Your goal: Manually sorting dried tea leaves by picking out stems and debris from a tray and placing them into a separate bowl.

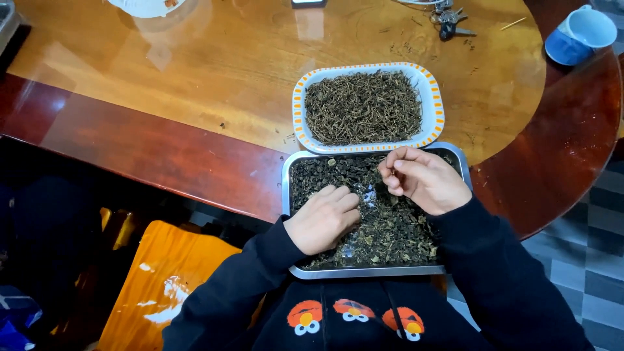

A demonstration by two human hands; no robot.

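A metal tray (286, 195) full of dark dried leaves rests at the table's near edge in front of me. My left hand (323, 218) lies curled, knuckles up, on the leaves at the tray's left side. My right hand (423, 179) hovers over the tray's upper right, fingertips pinched together on a small piece of leaf. Just beyond the tray stands a white dish with an orange rim (431, 89), filled with thin brown dried stems.
The round wooden table (214, 71) has a dark red border. A blue and white cup (580, 35) sits at the far right, keys (450, 21) near the top, a white object (146, 6) at the top left. An orange stool (156, 279) stands below left.
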